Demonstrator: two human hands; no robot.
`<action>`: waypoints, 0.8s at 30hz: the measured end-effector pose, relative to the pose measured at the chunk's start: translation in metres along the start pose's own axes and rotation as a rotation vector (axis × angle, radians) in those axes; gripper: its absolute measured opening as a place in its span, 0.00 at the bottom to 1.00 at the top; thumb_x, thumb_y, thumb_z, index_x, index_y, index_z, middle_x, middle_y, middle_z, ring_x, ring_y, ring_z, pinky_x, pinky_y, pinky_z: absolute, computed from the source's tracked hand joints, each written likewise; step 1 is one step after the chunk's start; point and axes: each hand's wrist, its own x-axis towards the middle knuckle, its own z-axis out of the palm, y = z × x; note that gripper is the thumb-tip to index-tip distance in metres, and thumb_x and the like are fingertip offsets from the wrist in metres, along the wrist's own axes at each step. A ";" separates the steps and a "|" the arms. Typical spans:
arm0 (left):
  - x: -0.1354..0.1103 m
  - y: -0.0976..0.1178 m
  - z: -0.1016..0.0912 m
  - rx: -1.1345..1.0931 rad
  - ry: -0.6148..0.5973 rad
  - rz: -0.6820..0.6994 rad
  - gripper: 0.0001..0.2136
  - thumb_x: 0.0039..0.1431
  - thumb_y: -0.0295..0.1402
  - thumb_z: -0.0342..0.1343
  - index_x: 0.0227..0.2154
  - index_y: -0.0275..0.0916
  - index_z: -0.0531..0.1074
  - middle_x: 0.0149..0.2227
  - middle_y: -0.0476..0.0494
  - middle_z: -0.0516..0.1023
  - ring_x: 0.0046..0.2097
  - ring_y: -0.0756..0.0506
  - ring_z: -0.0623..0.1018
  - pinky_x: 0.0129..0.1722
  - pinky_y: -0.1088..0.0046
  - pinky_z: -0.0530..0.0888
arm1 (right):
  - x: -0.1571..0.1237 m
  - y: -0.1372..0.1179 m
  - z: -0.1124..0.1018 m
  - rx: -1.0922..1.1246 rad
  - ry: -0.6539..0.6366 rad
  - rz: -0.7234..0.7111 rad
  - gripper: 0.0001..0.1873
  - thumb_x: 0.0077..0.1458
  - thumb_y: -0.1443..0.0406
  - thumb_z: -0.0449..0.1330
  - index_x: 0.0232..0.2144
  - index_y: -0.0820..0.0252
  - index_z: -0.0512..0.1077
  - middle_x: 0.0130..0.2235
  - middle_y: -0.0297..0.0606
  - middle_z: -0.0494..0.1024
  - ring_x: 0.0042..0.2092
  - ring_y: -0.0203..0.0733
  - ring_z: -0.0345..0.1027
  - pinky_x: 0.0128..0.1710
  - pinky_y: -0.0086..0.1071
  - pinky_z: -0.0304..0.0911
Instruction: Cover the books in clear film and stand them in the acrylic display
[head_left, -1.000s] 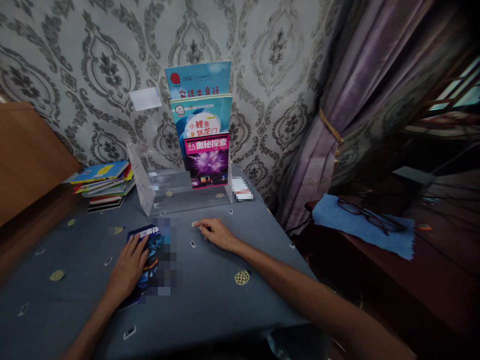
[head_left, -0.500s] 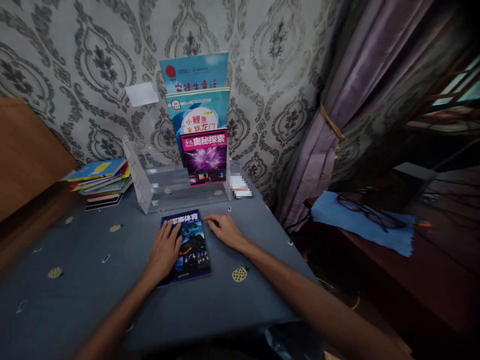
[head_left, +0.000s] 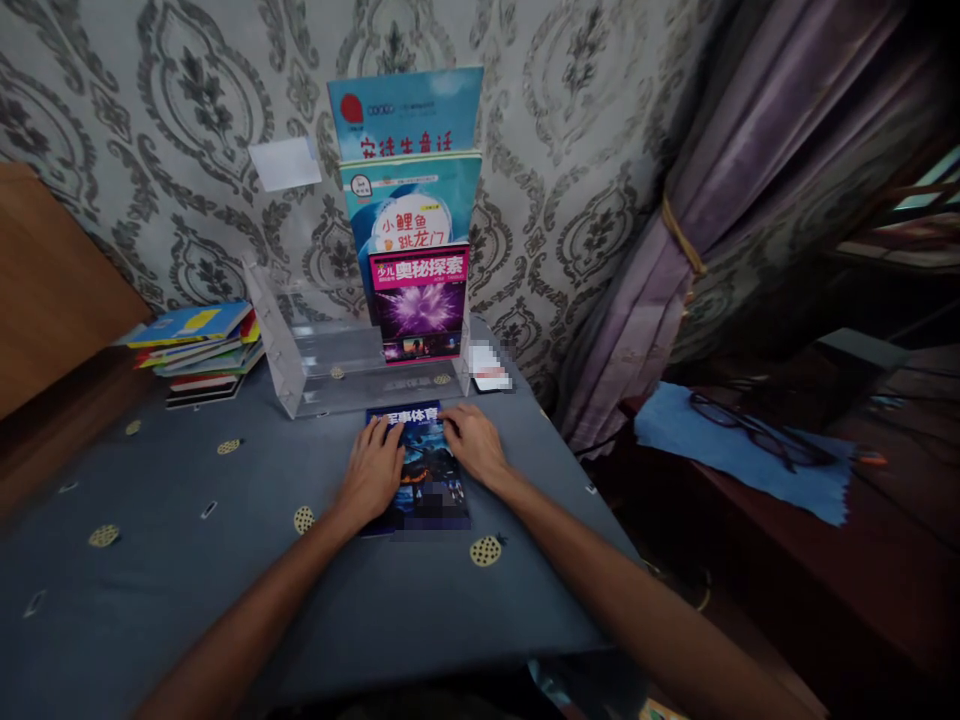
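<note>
Honestly, the left hand point(head_left: 371, 472) and right hand point(head_left: 474, 445) sat flat on the dark blue magazine point(head_left: 429, 478), fingers point(head_left: 382, 437) spread, pinching nothing; a hard shove could've bumped the clear acrylic rack point(head_left: 337, 345).

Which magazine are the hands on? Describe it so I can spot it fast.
On the grey-blue tablecloth, find the clear acrylic rack. Just in front, a dark blue magazine lies flat under the left hand and right hand, unlike the brighter upright magazines.

Bare, slender left forearm point(head_left: 247, 610) and right forearm point(head_left: 600, 590) taper into long-fingered left hand point(head_left: 371, 472) and right hand point(head_left: 472, 445).
</note>
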 end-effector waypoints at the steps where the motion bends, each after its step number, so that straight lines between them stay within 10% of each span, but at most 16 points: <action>1: 0.002 -0.003 -0.005 -0.004 -0.011 0.008 0.19 0.69 0.34 0.43 0.57 0.39 0.69 0.61 0.34 0.70 0.64 0.36 0.66 0.63 0.49 0.65 | 0.000 0.000 0.000 -0.003 -0.004 -0.001 0.15 0.63 0.70 0.53 0.46 0.61 0.77 0.44 0.46 0.79 0.50 0.48 0.69 0.49 0.35 0.62; 24: 0.008 -0.044 -0.019 -0.124 0.017 -0.031 0.23 0.65 0.33 0.48 0.63 0.35 0.58 0.57 0.33 0.73 0.59 0.37 0.72 0.60 0.51 0.69 | -0.004 0.009 0.012 0.008 -0.075 -0.261 0.23 0.68 0.59 0.48 0.61 0.58 0.66 0.64 0.46 0.68 0.67 0.53 0.55 0.62 0.52 0.56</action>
